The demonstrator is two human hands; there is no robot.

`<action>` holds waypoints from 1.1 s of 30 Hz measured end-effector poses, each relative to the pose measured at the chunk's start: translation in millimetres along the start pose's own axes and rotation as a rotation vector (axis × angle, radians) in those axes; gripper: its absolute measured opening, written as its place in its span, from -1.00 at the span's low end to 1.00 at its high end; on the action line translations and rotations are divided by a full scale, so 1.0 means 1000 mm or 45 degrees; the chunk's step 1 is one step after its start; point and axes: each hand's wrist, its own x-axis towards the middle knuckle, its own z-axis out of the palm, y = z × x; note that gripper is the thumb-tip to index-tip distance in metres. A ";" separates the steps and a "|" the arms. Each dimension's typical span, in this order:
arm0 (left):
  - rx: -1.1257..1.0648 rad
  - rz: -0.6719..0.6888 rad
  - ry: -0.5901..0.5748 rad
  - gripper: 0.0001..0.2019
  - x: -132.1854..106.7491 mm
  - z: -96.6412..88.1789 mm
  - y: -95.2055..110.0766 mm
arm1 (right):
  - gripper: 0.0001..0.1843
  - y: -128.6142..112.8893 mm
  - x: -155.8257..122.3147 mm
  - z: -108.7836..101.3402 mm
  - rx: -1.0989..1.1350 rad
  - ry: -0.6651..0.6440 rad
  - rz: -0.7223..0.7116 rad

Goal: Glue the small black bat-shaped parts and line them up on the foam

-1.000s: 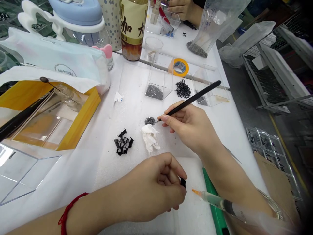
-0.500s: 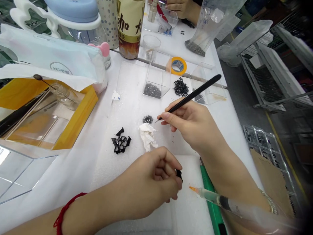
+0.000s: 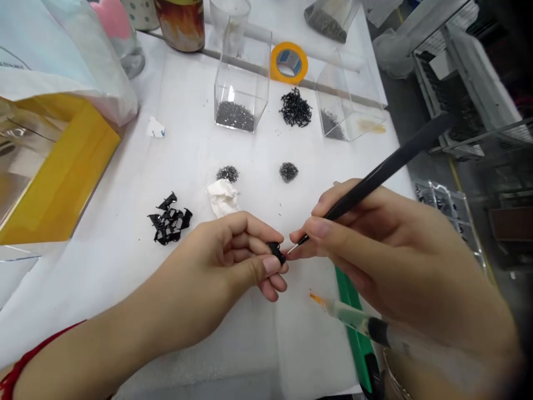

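My left hand (image 3: 233, 258) pinches a small black plastic part (image 3: 275, 251) between thumb and fingers. My right hand (image 3: 375, 250) grips a thin black pointed tool (image 3: 387, 166) like a pen, and its fine tip touches the black part. Both hands hover over the white foam mat (image 3: 125, 261). A pile of similar black parts (image 3: 169, 219) lies left of my left hand. Two small heaps of tiny dark metal pieces (image 3: 227, 173) (image 3: 288, 171) sit just beyond, beside a crumpled white tissue (image 3: 222, 197).
A syringe with an orange tip (image 3: 353, 319) lies under my right wrist beside a green strip (image 3: 353, 339). Clear boxes (image 3: 241, 83) (image 3: 345, 105) with small pieces, a black spring pile (image 3: 295, 108), yellow tape roll (image 3: 289, 61) and a yellow-framed tray (image 3: 58, 172) stand further back.
My right hand has come back from the metal heap to my left hand, and the tool tip now meets the black part. My left hand has lifted and turned. The view has tilted down.
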 end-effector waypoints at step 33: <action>0.067 0.012 0.043 -0.92 -0.002 0.001 0.000 | -0.91 0.003 -0.005 -0.003 -0.155 0.013 -0.142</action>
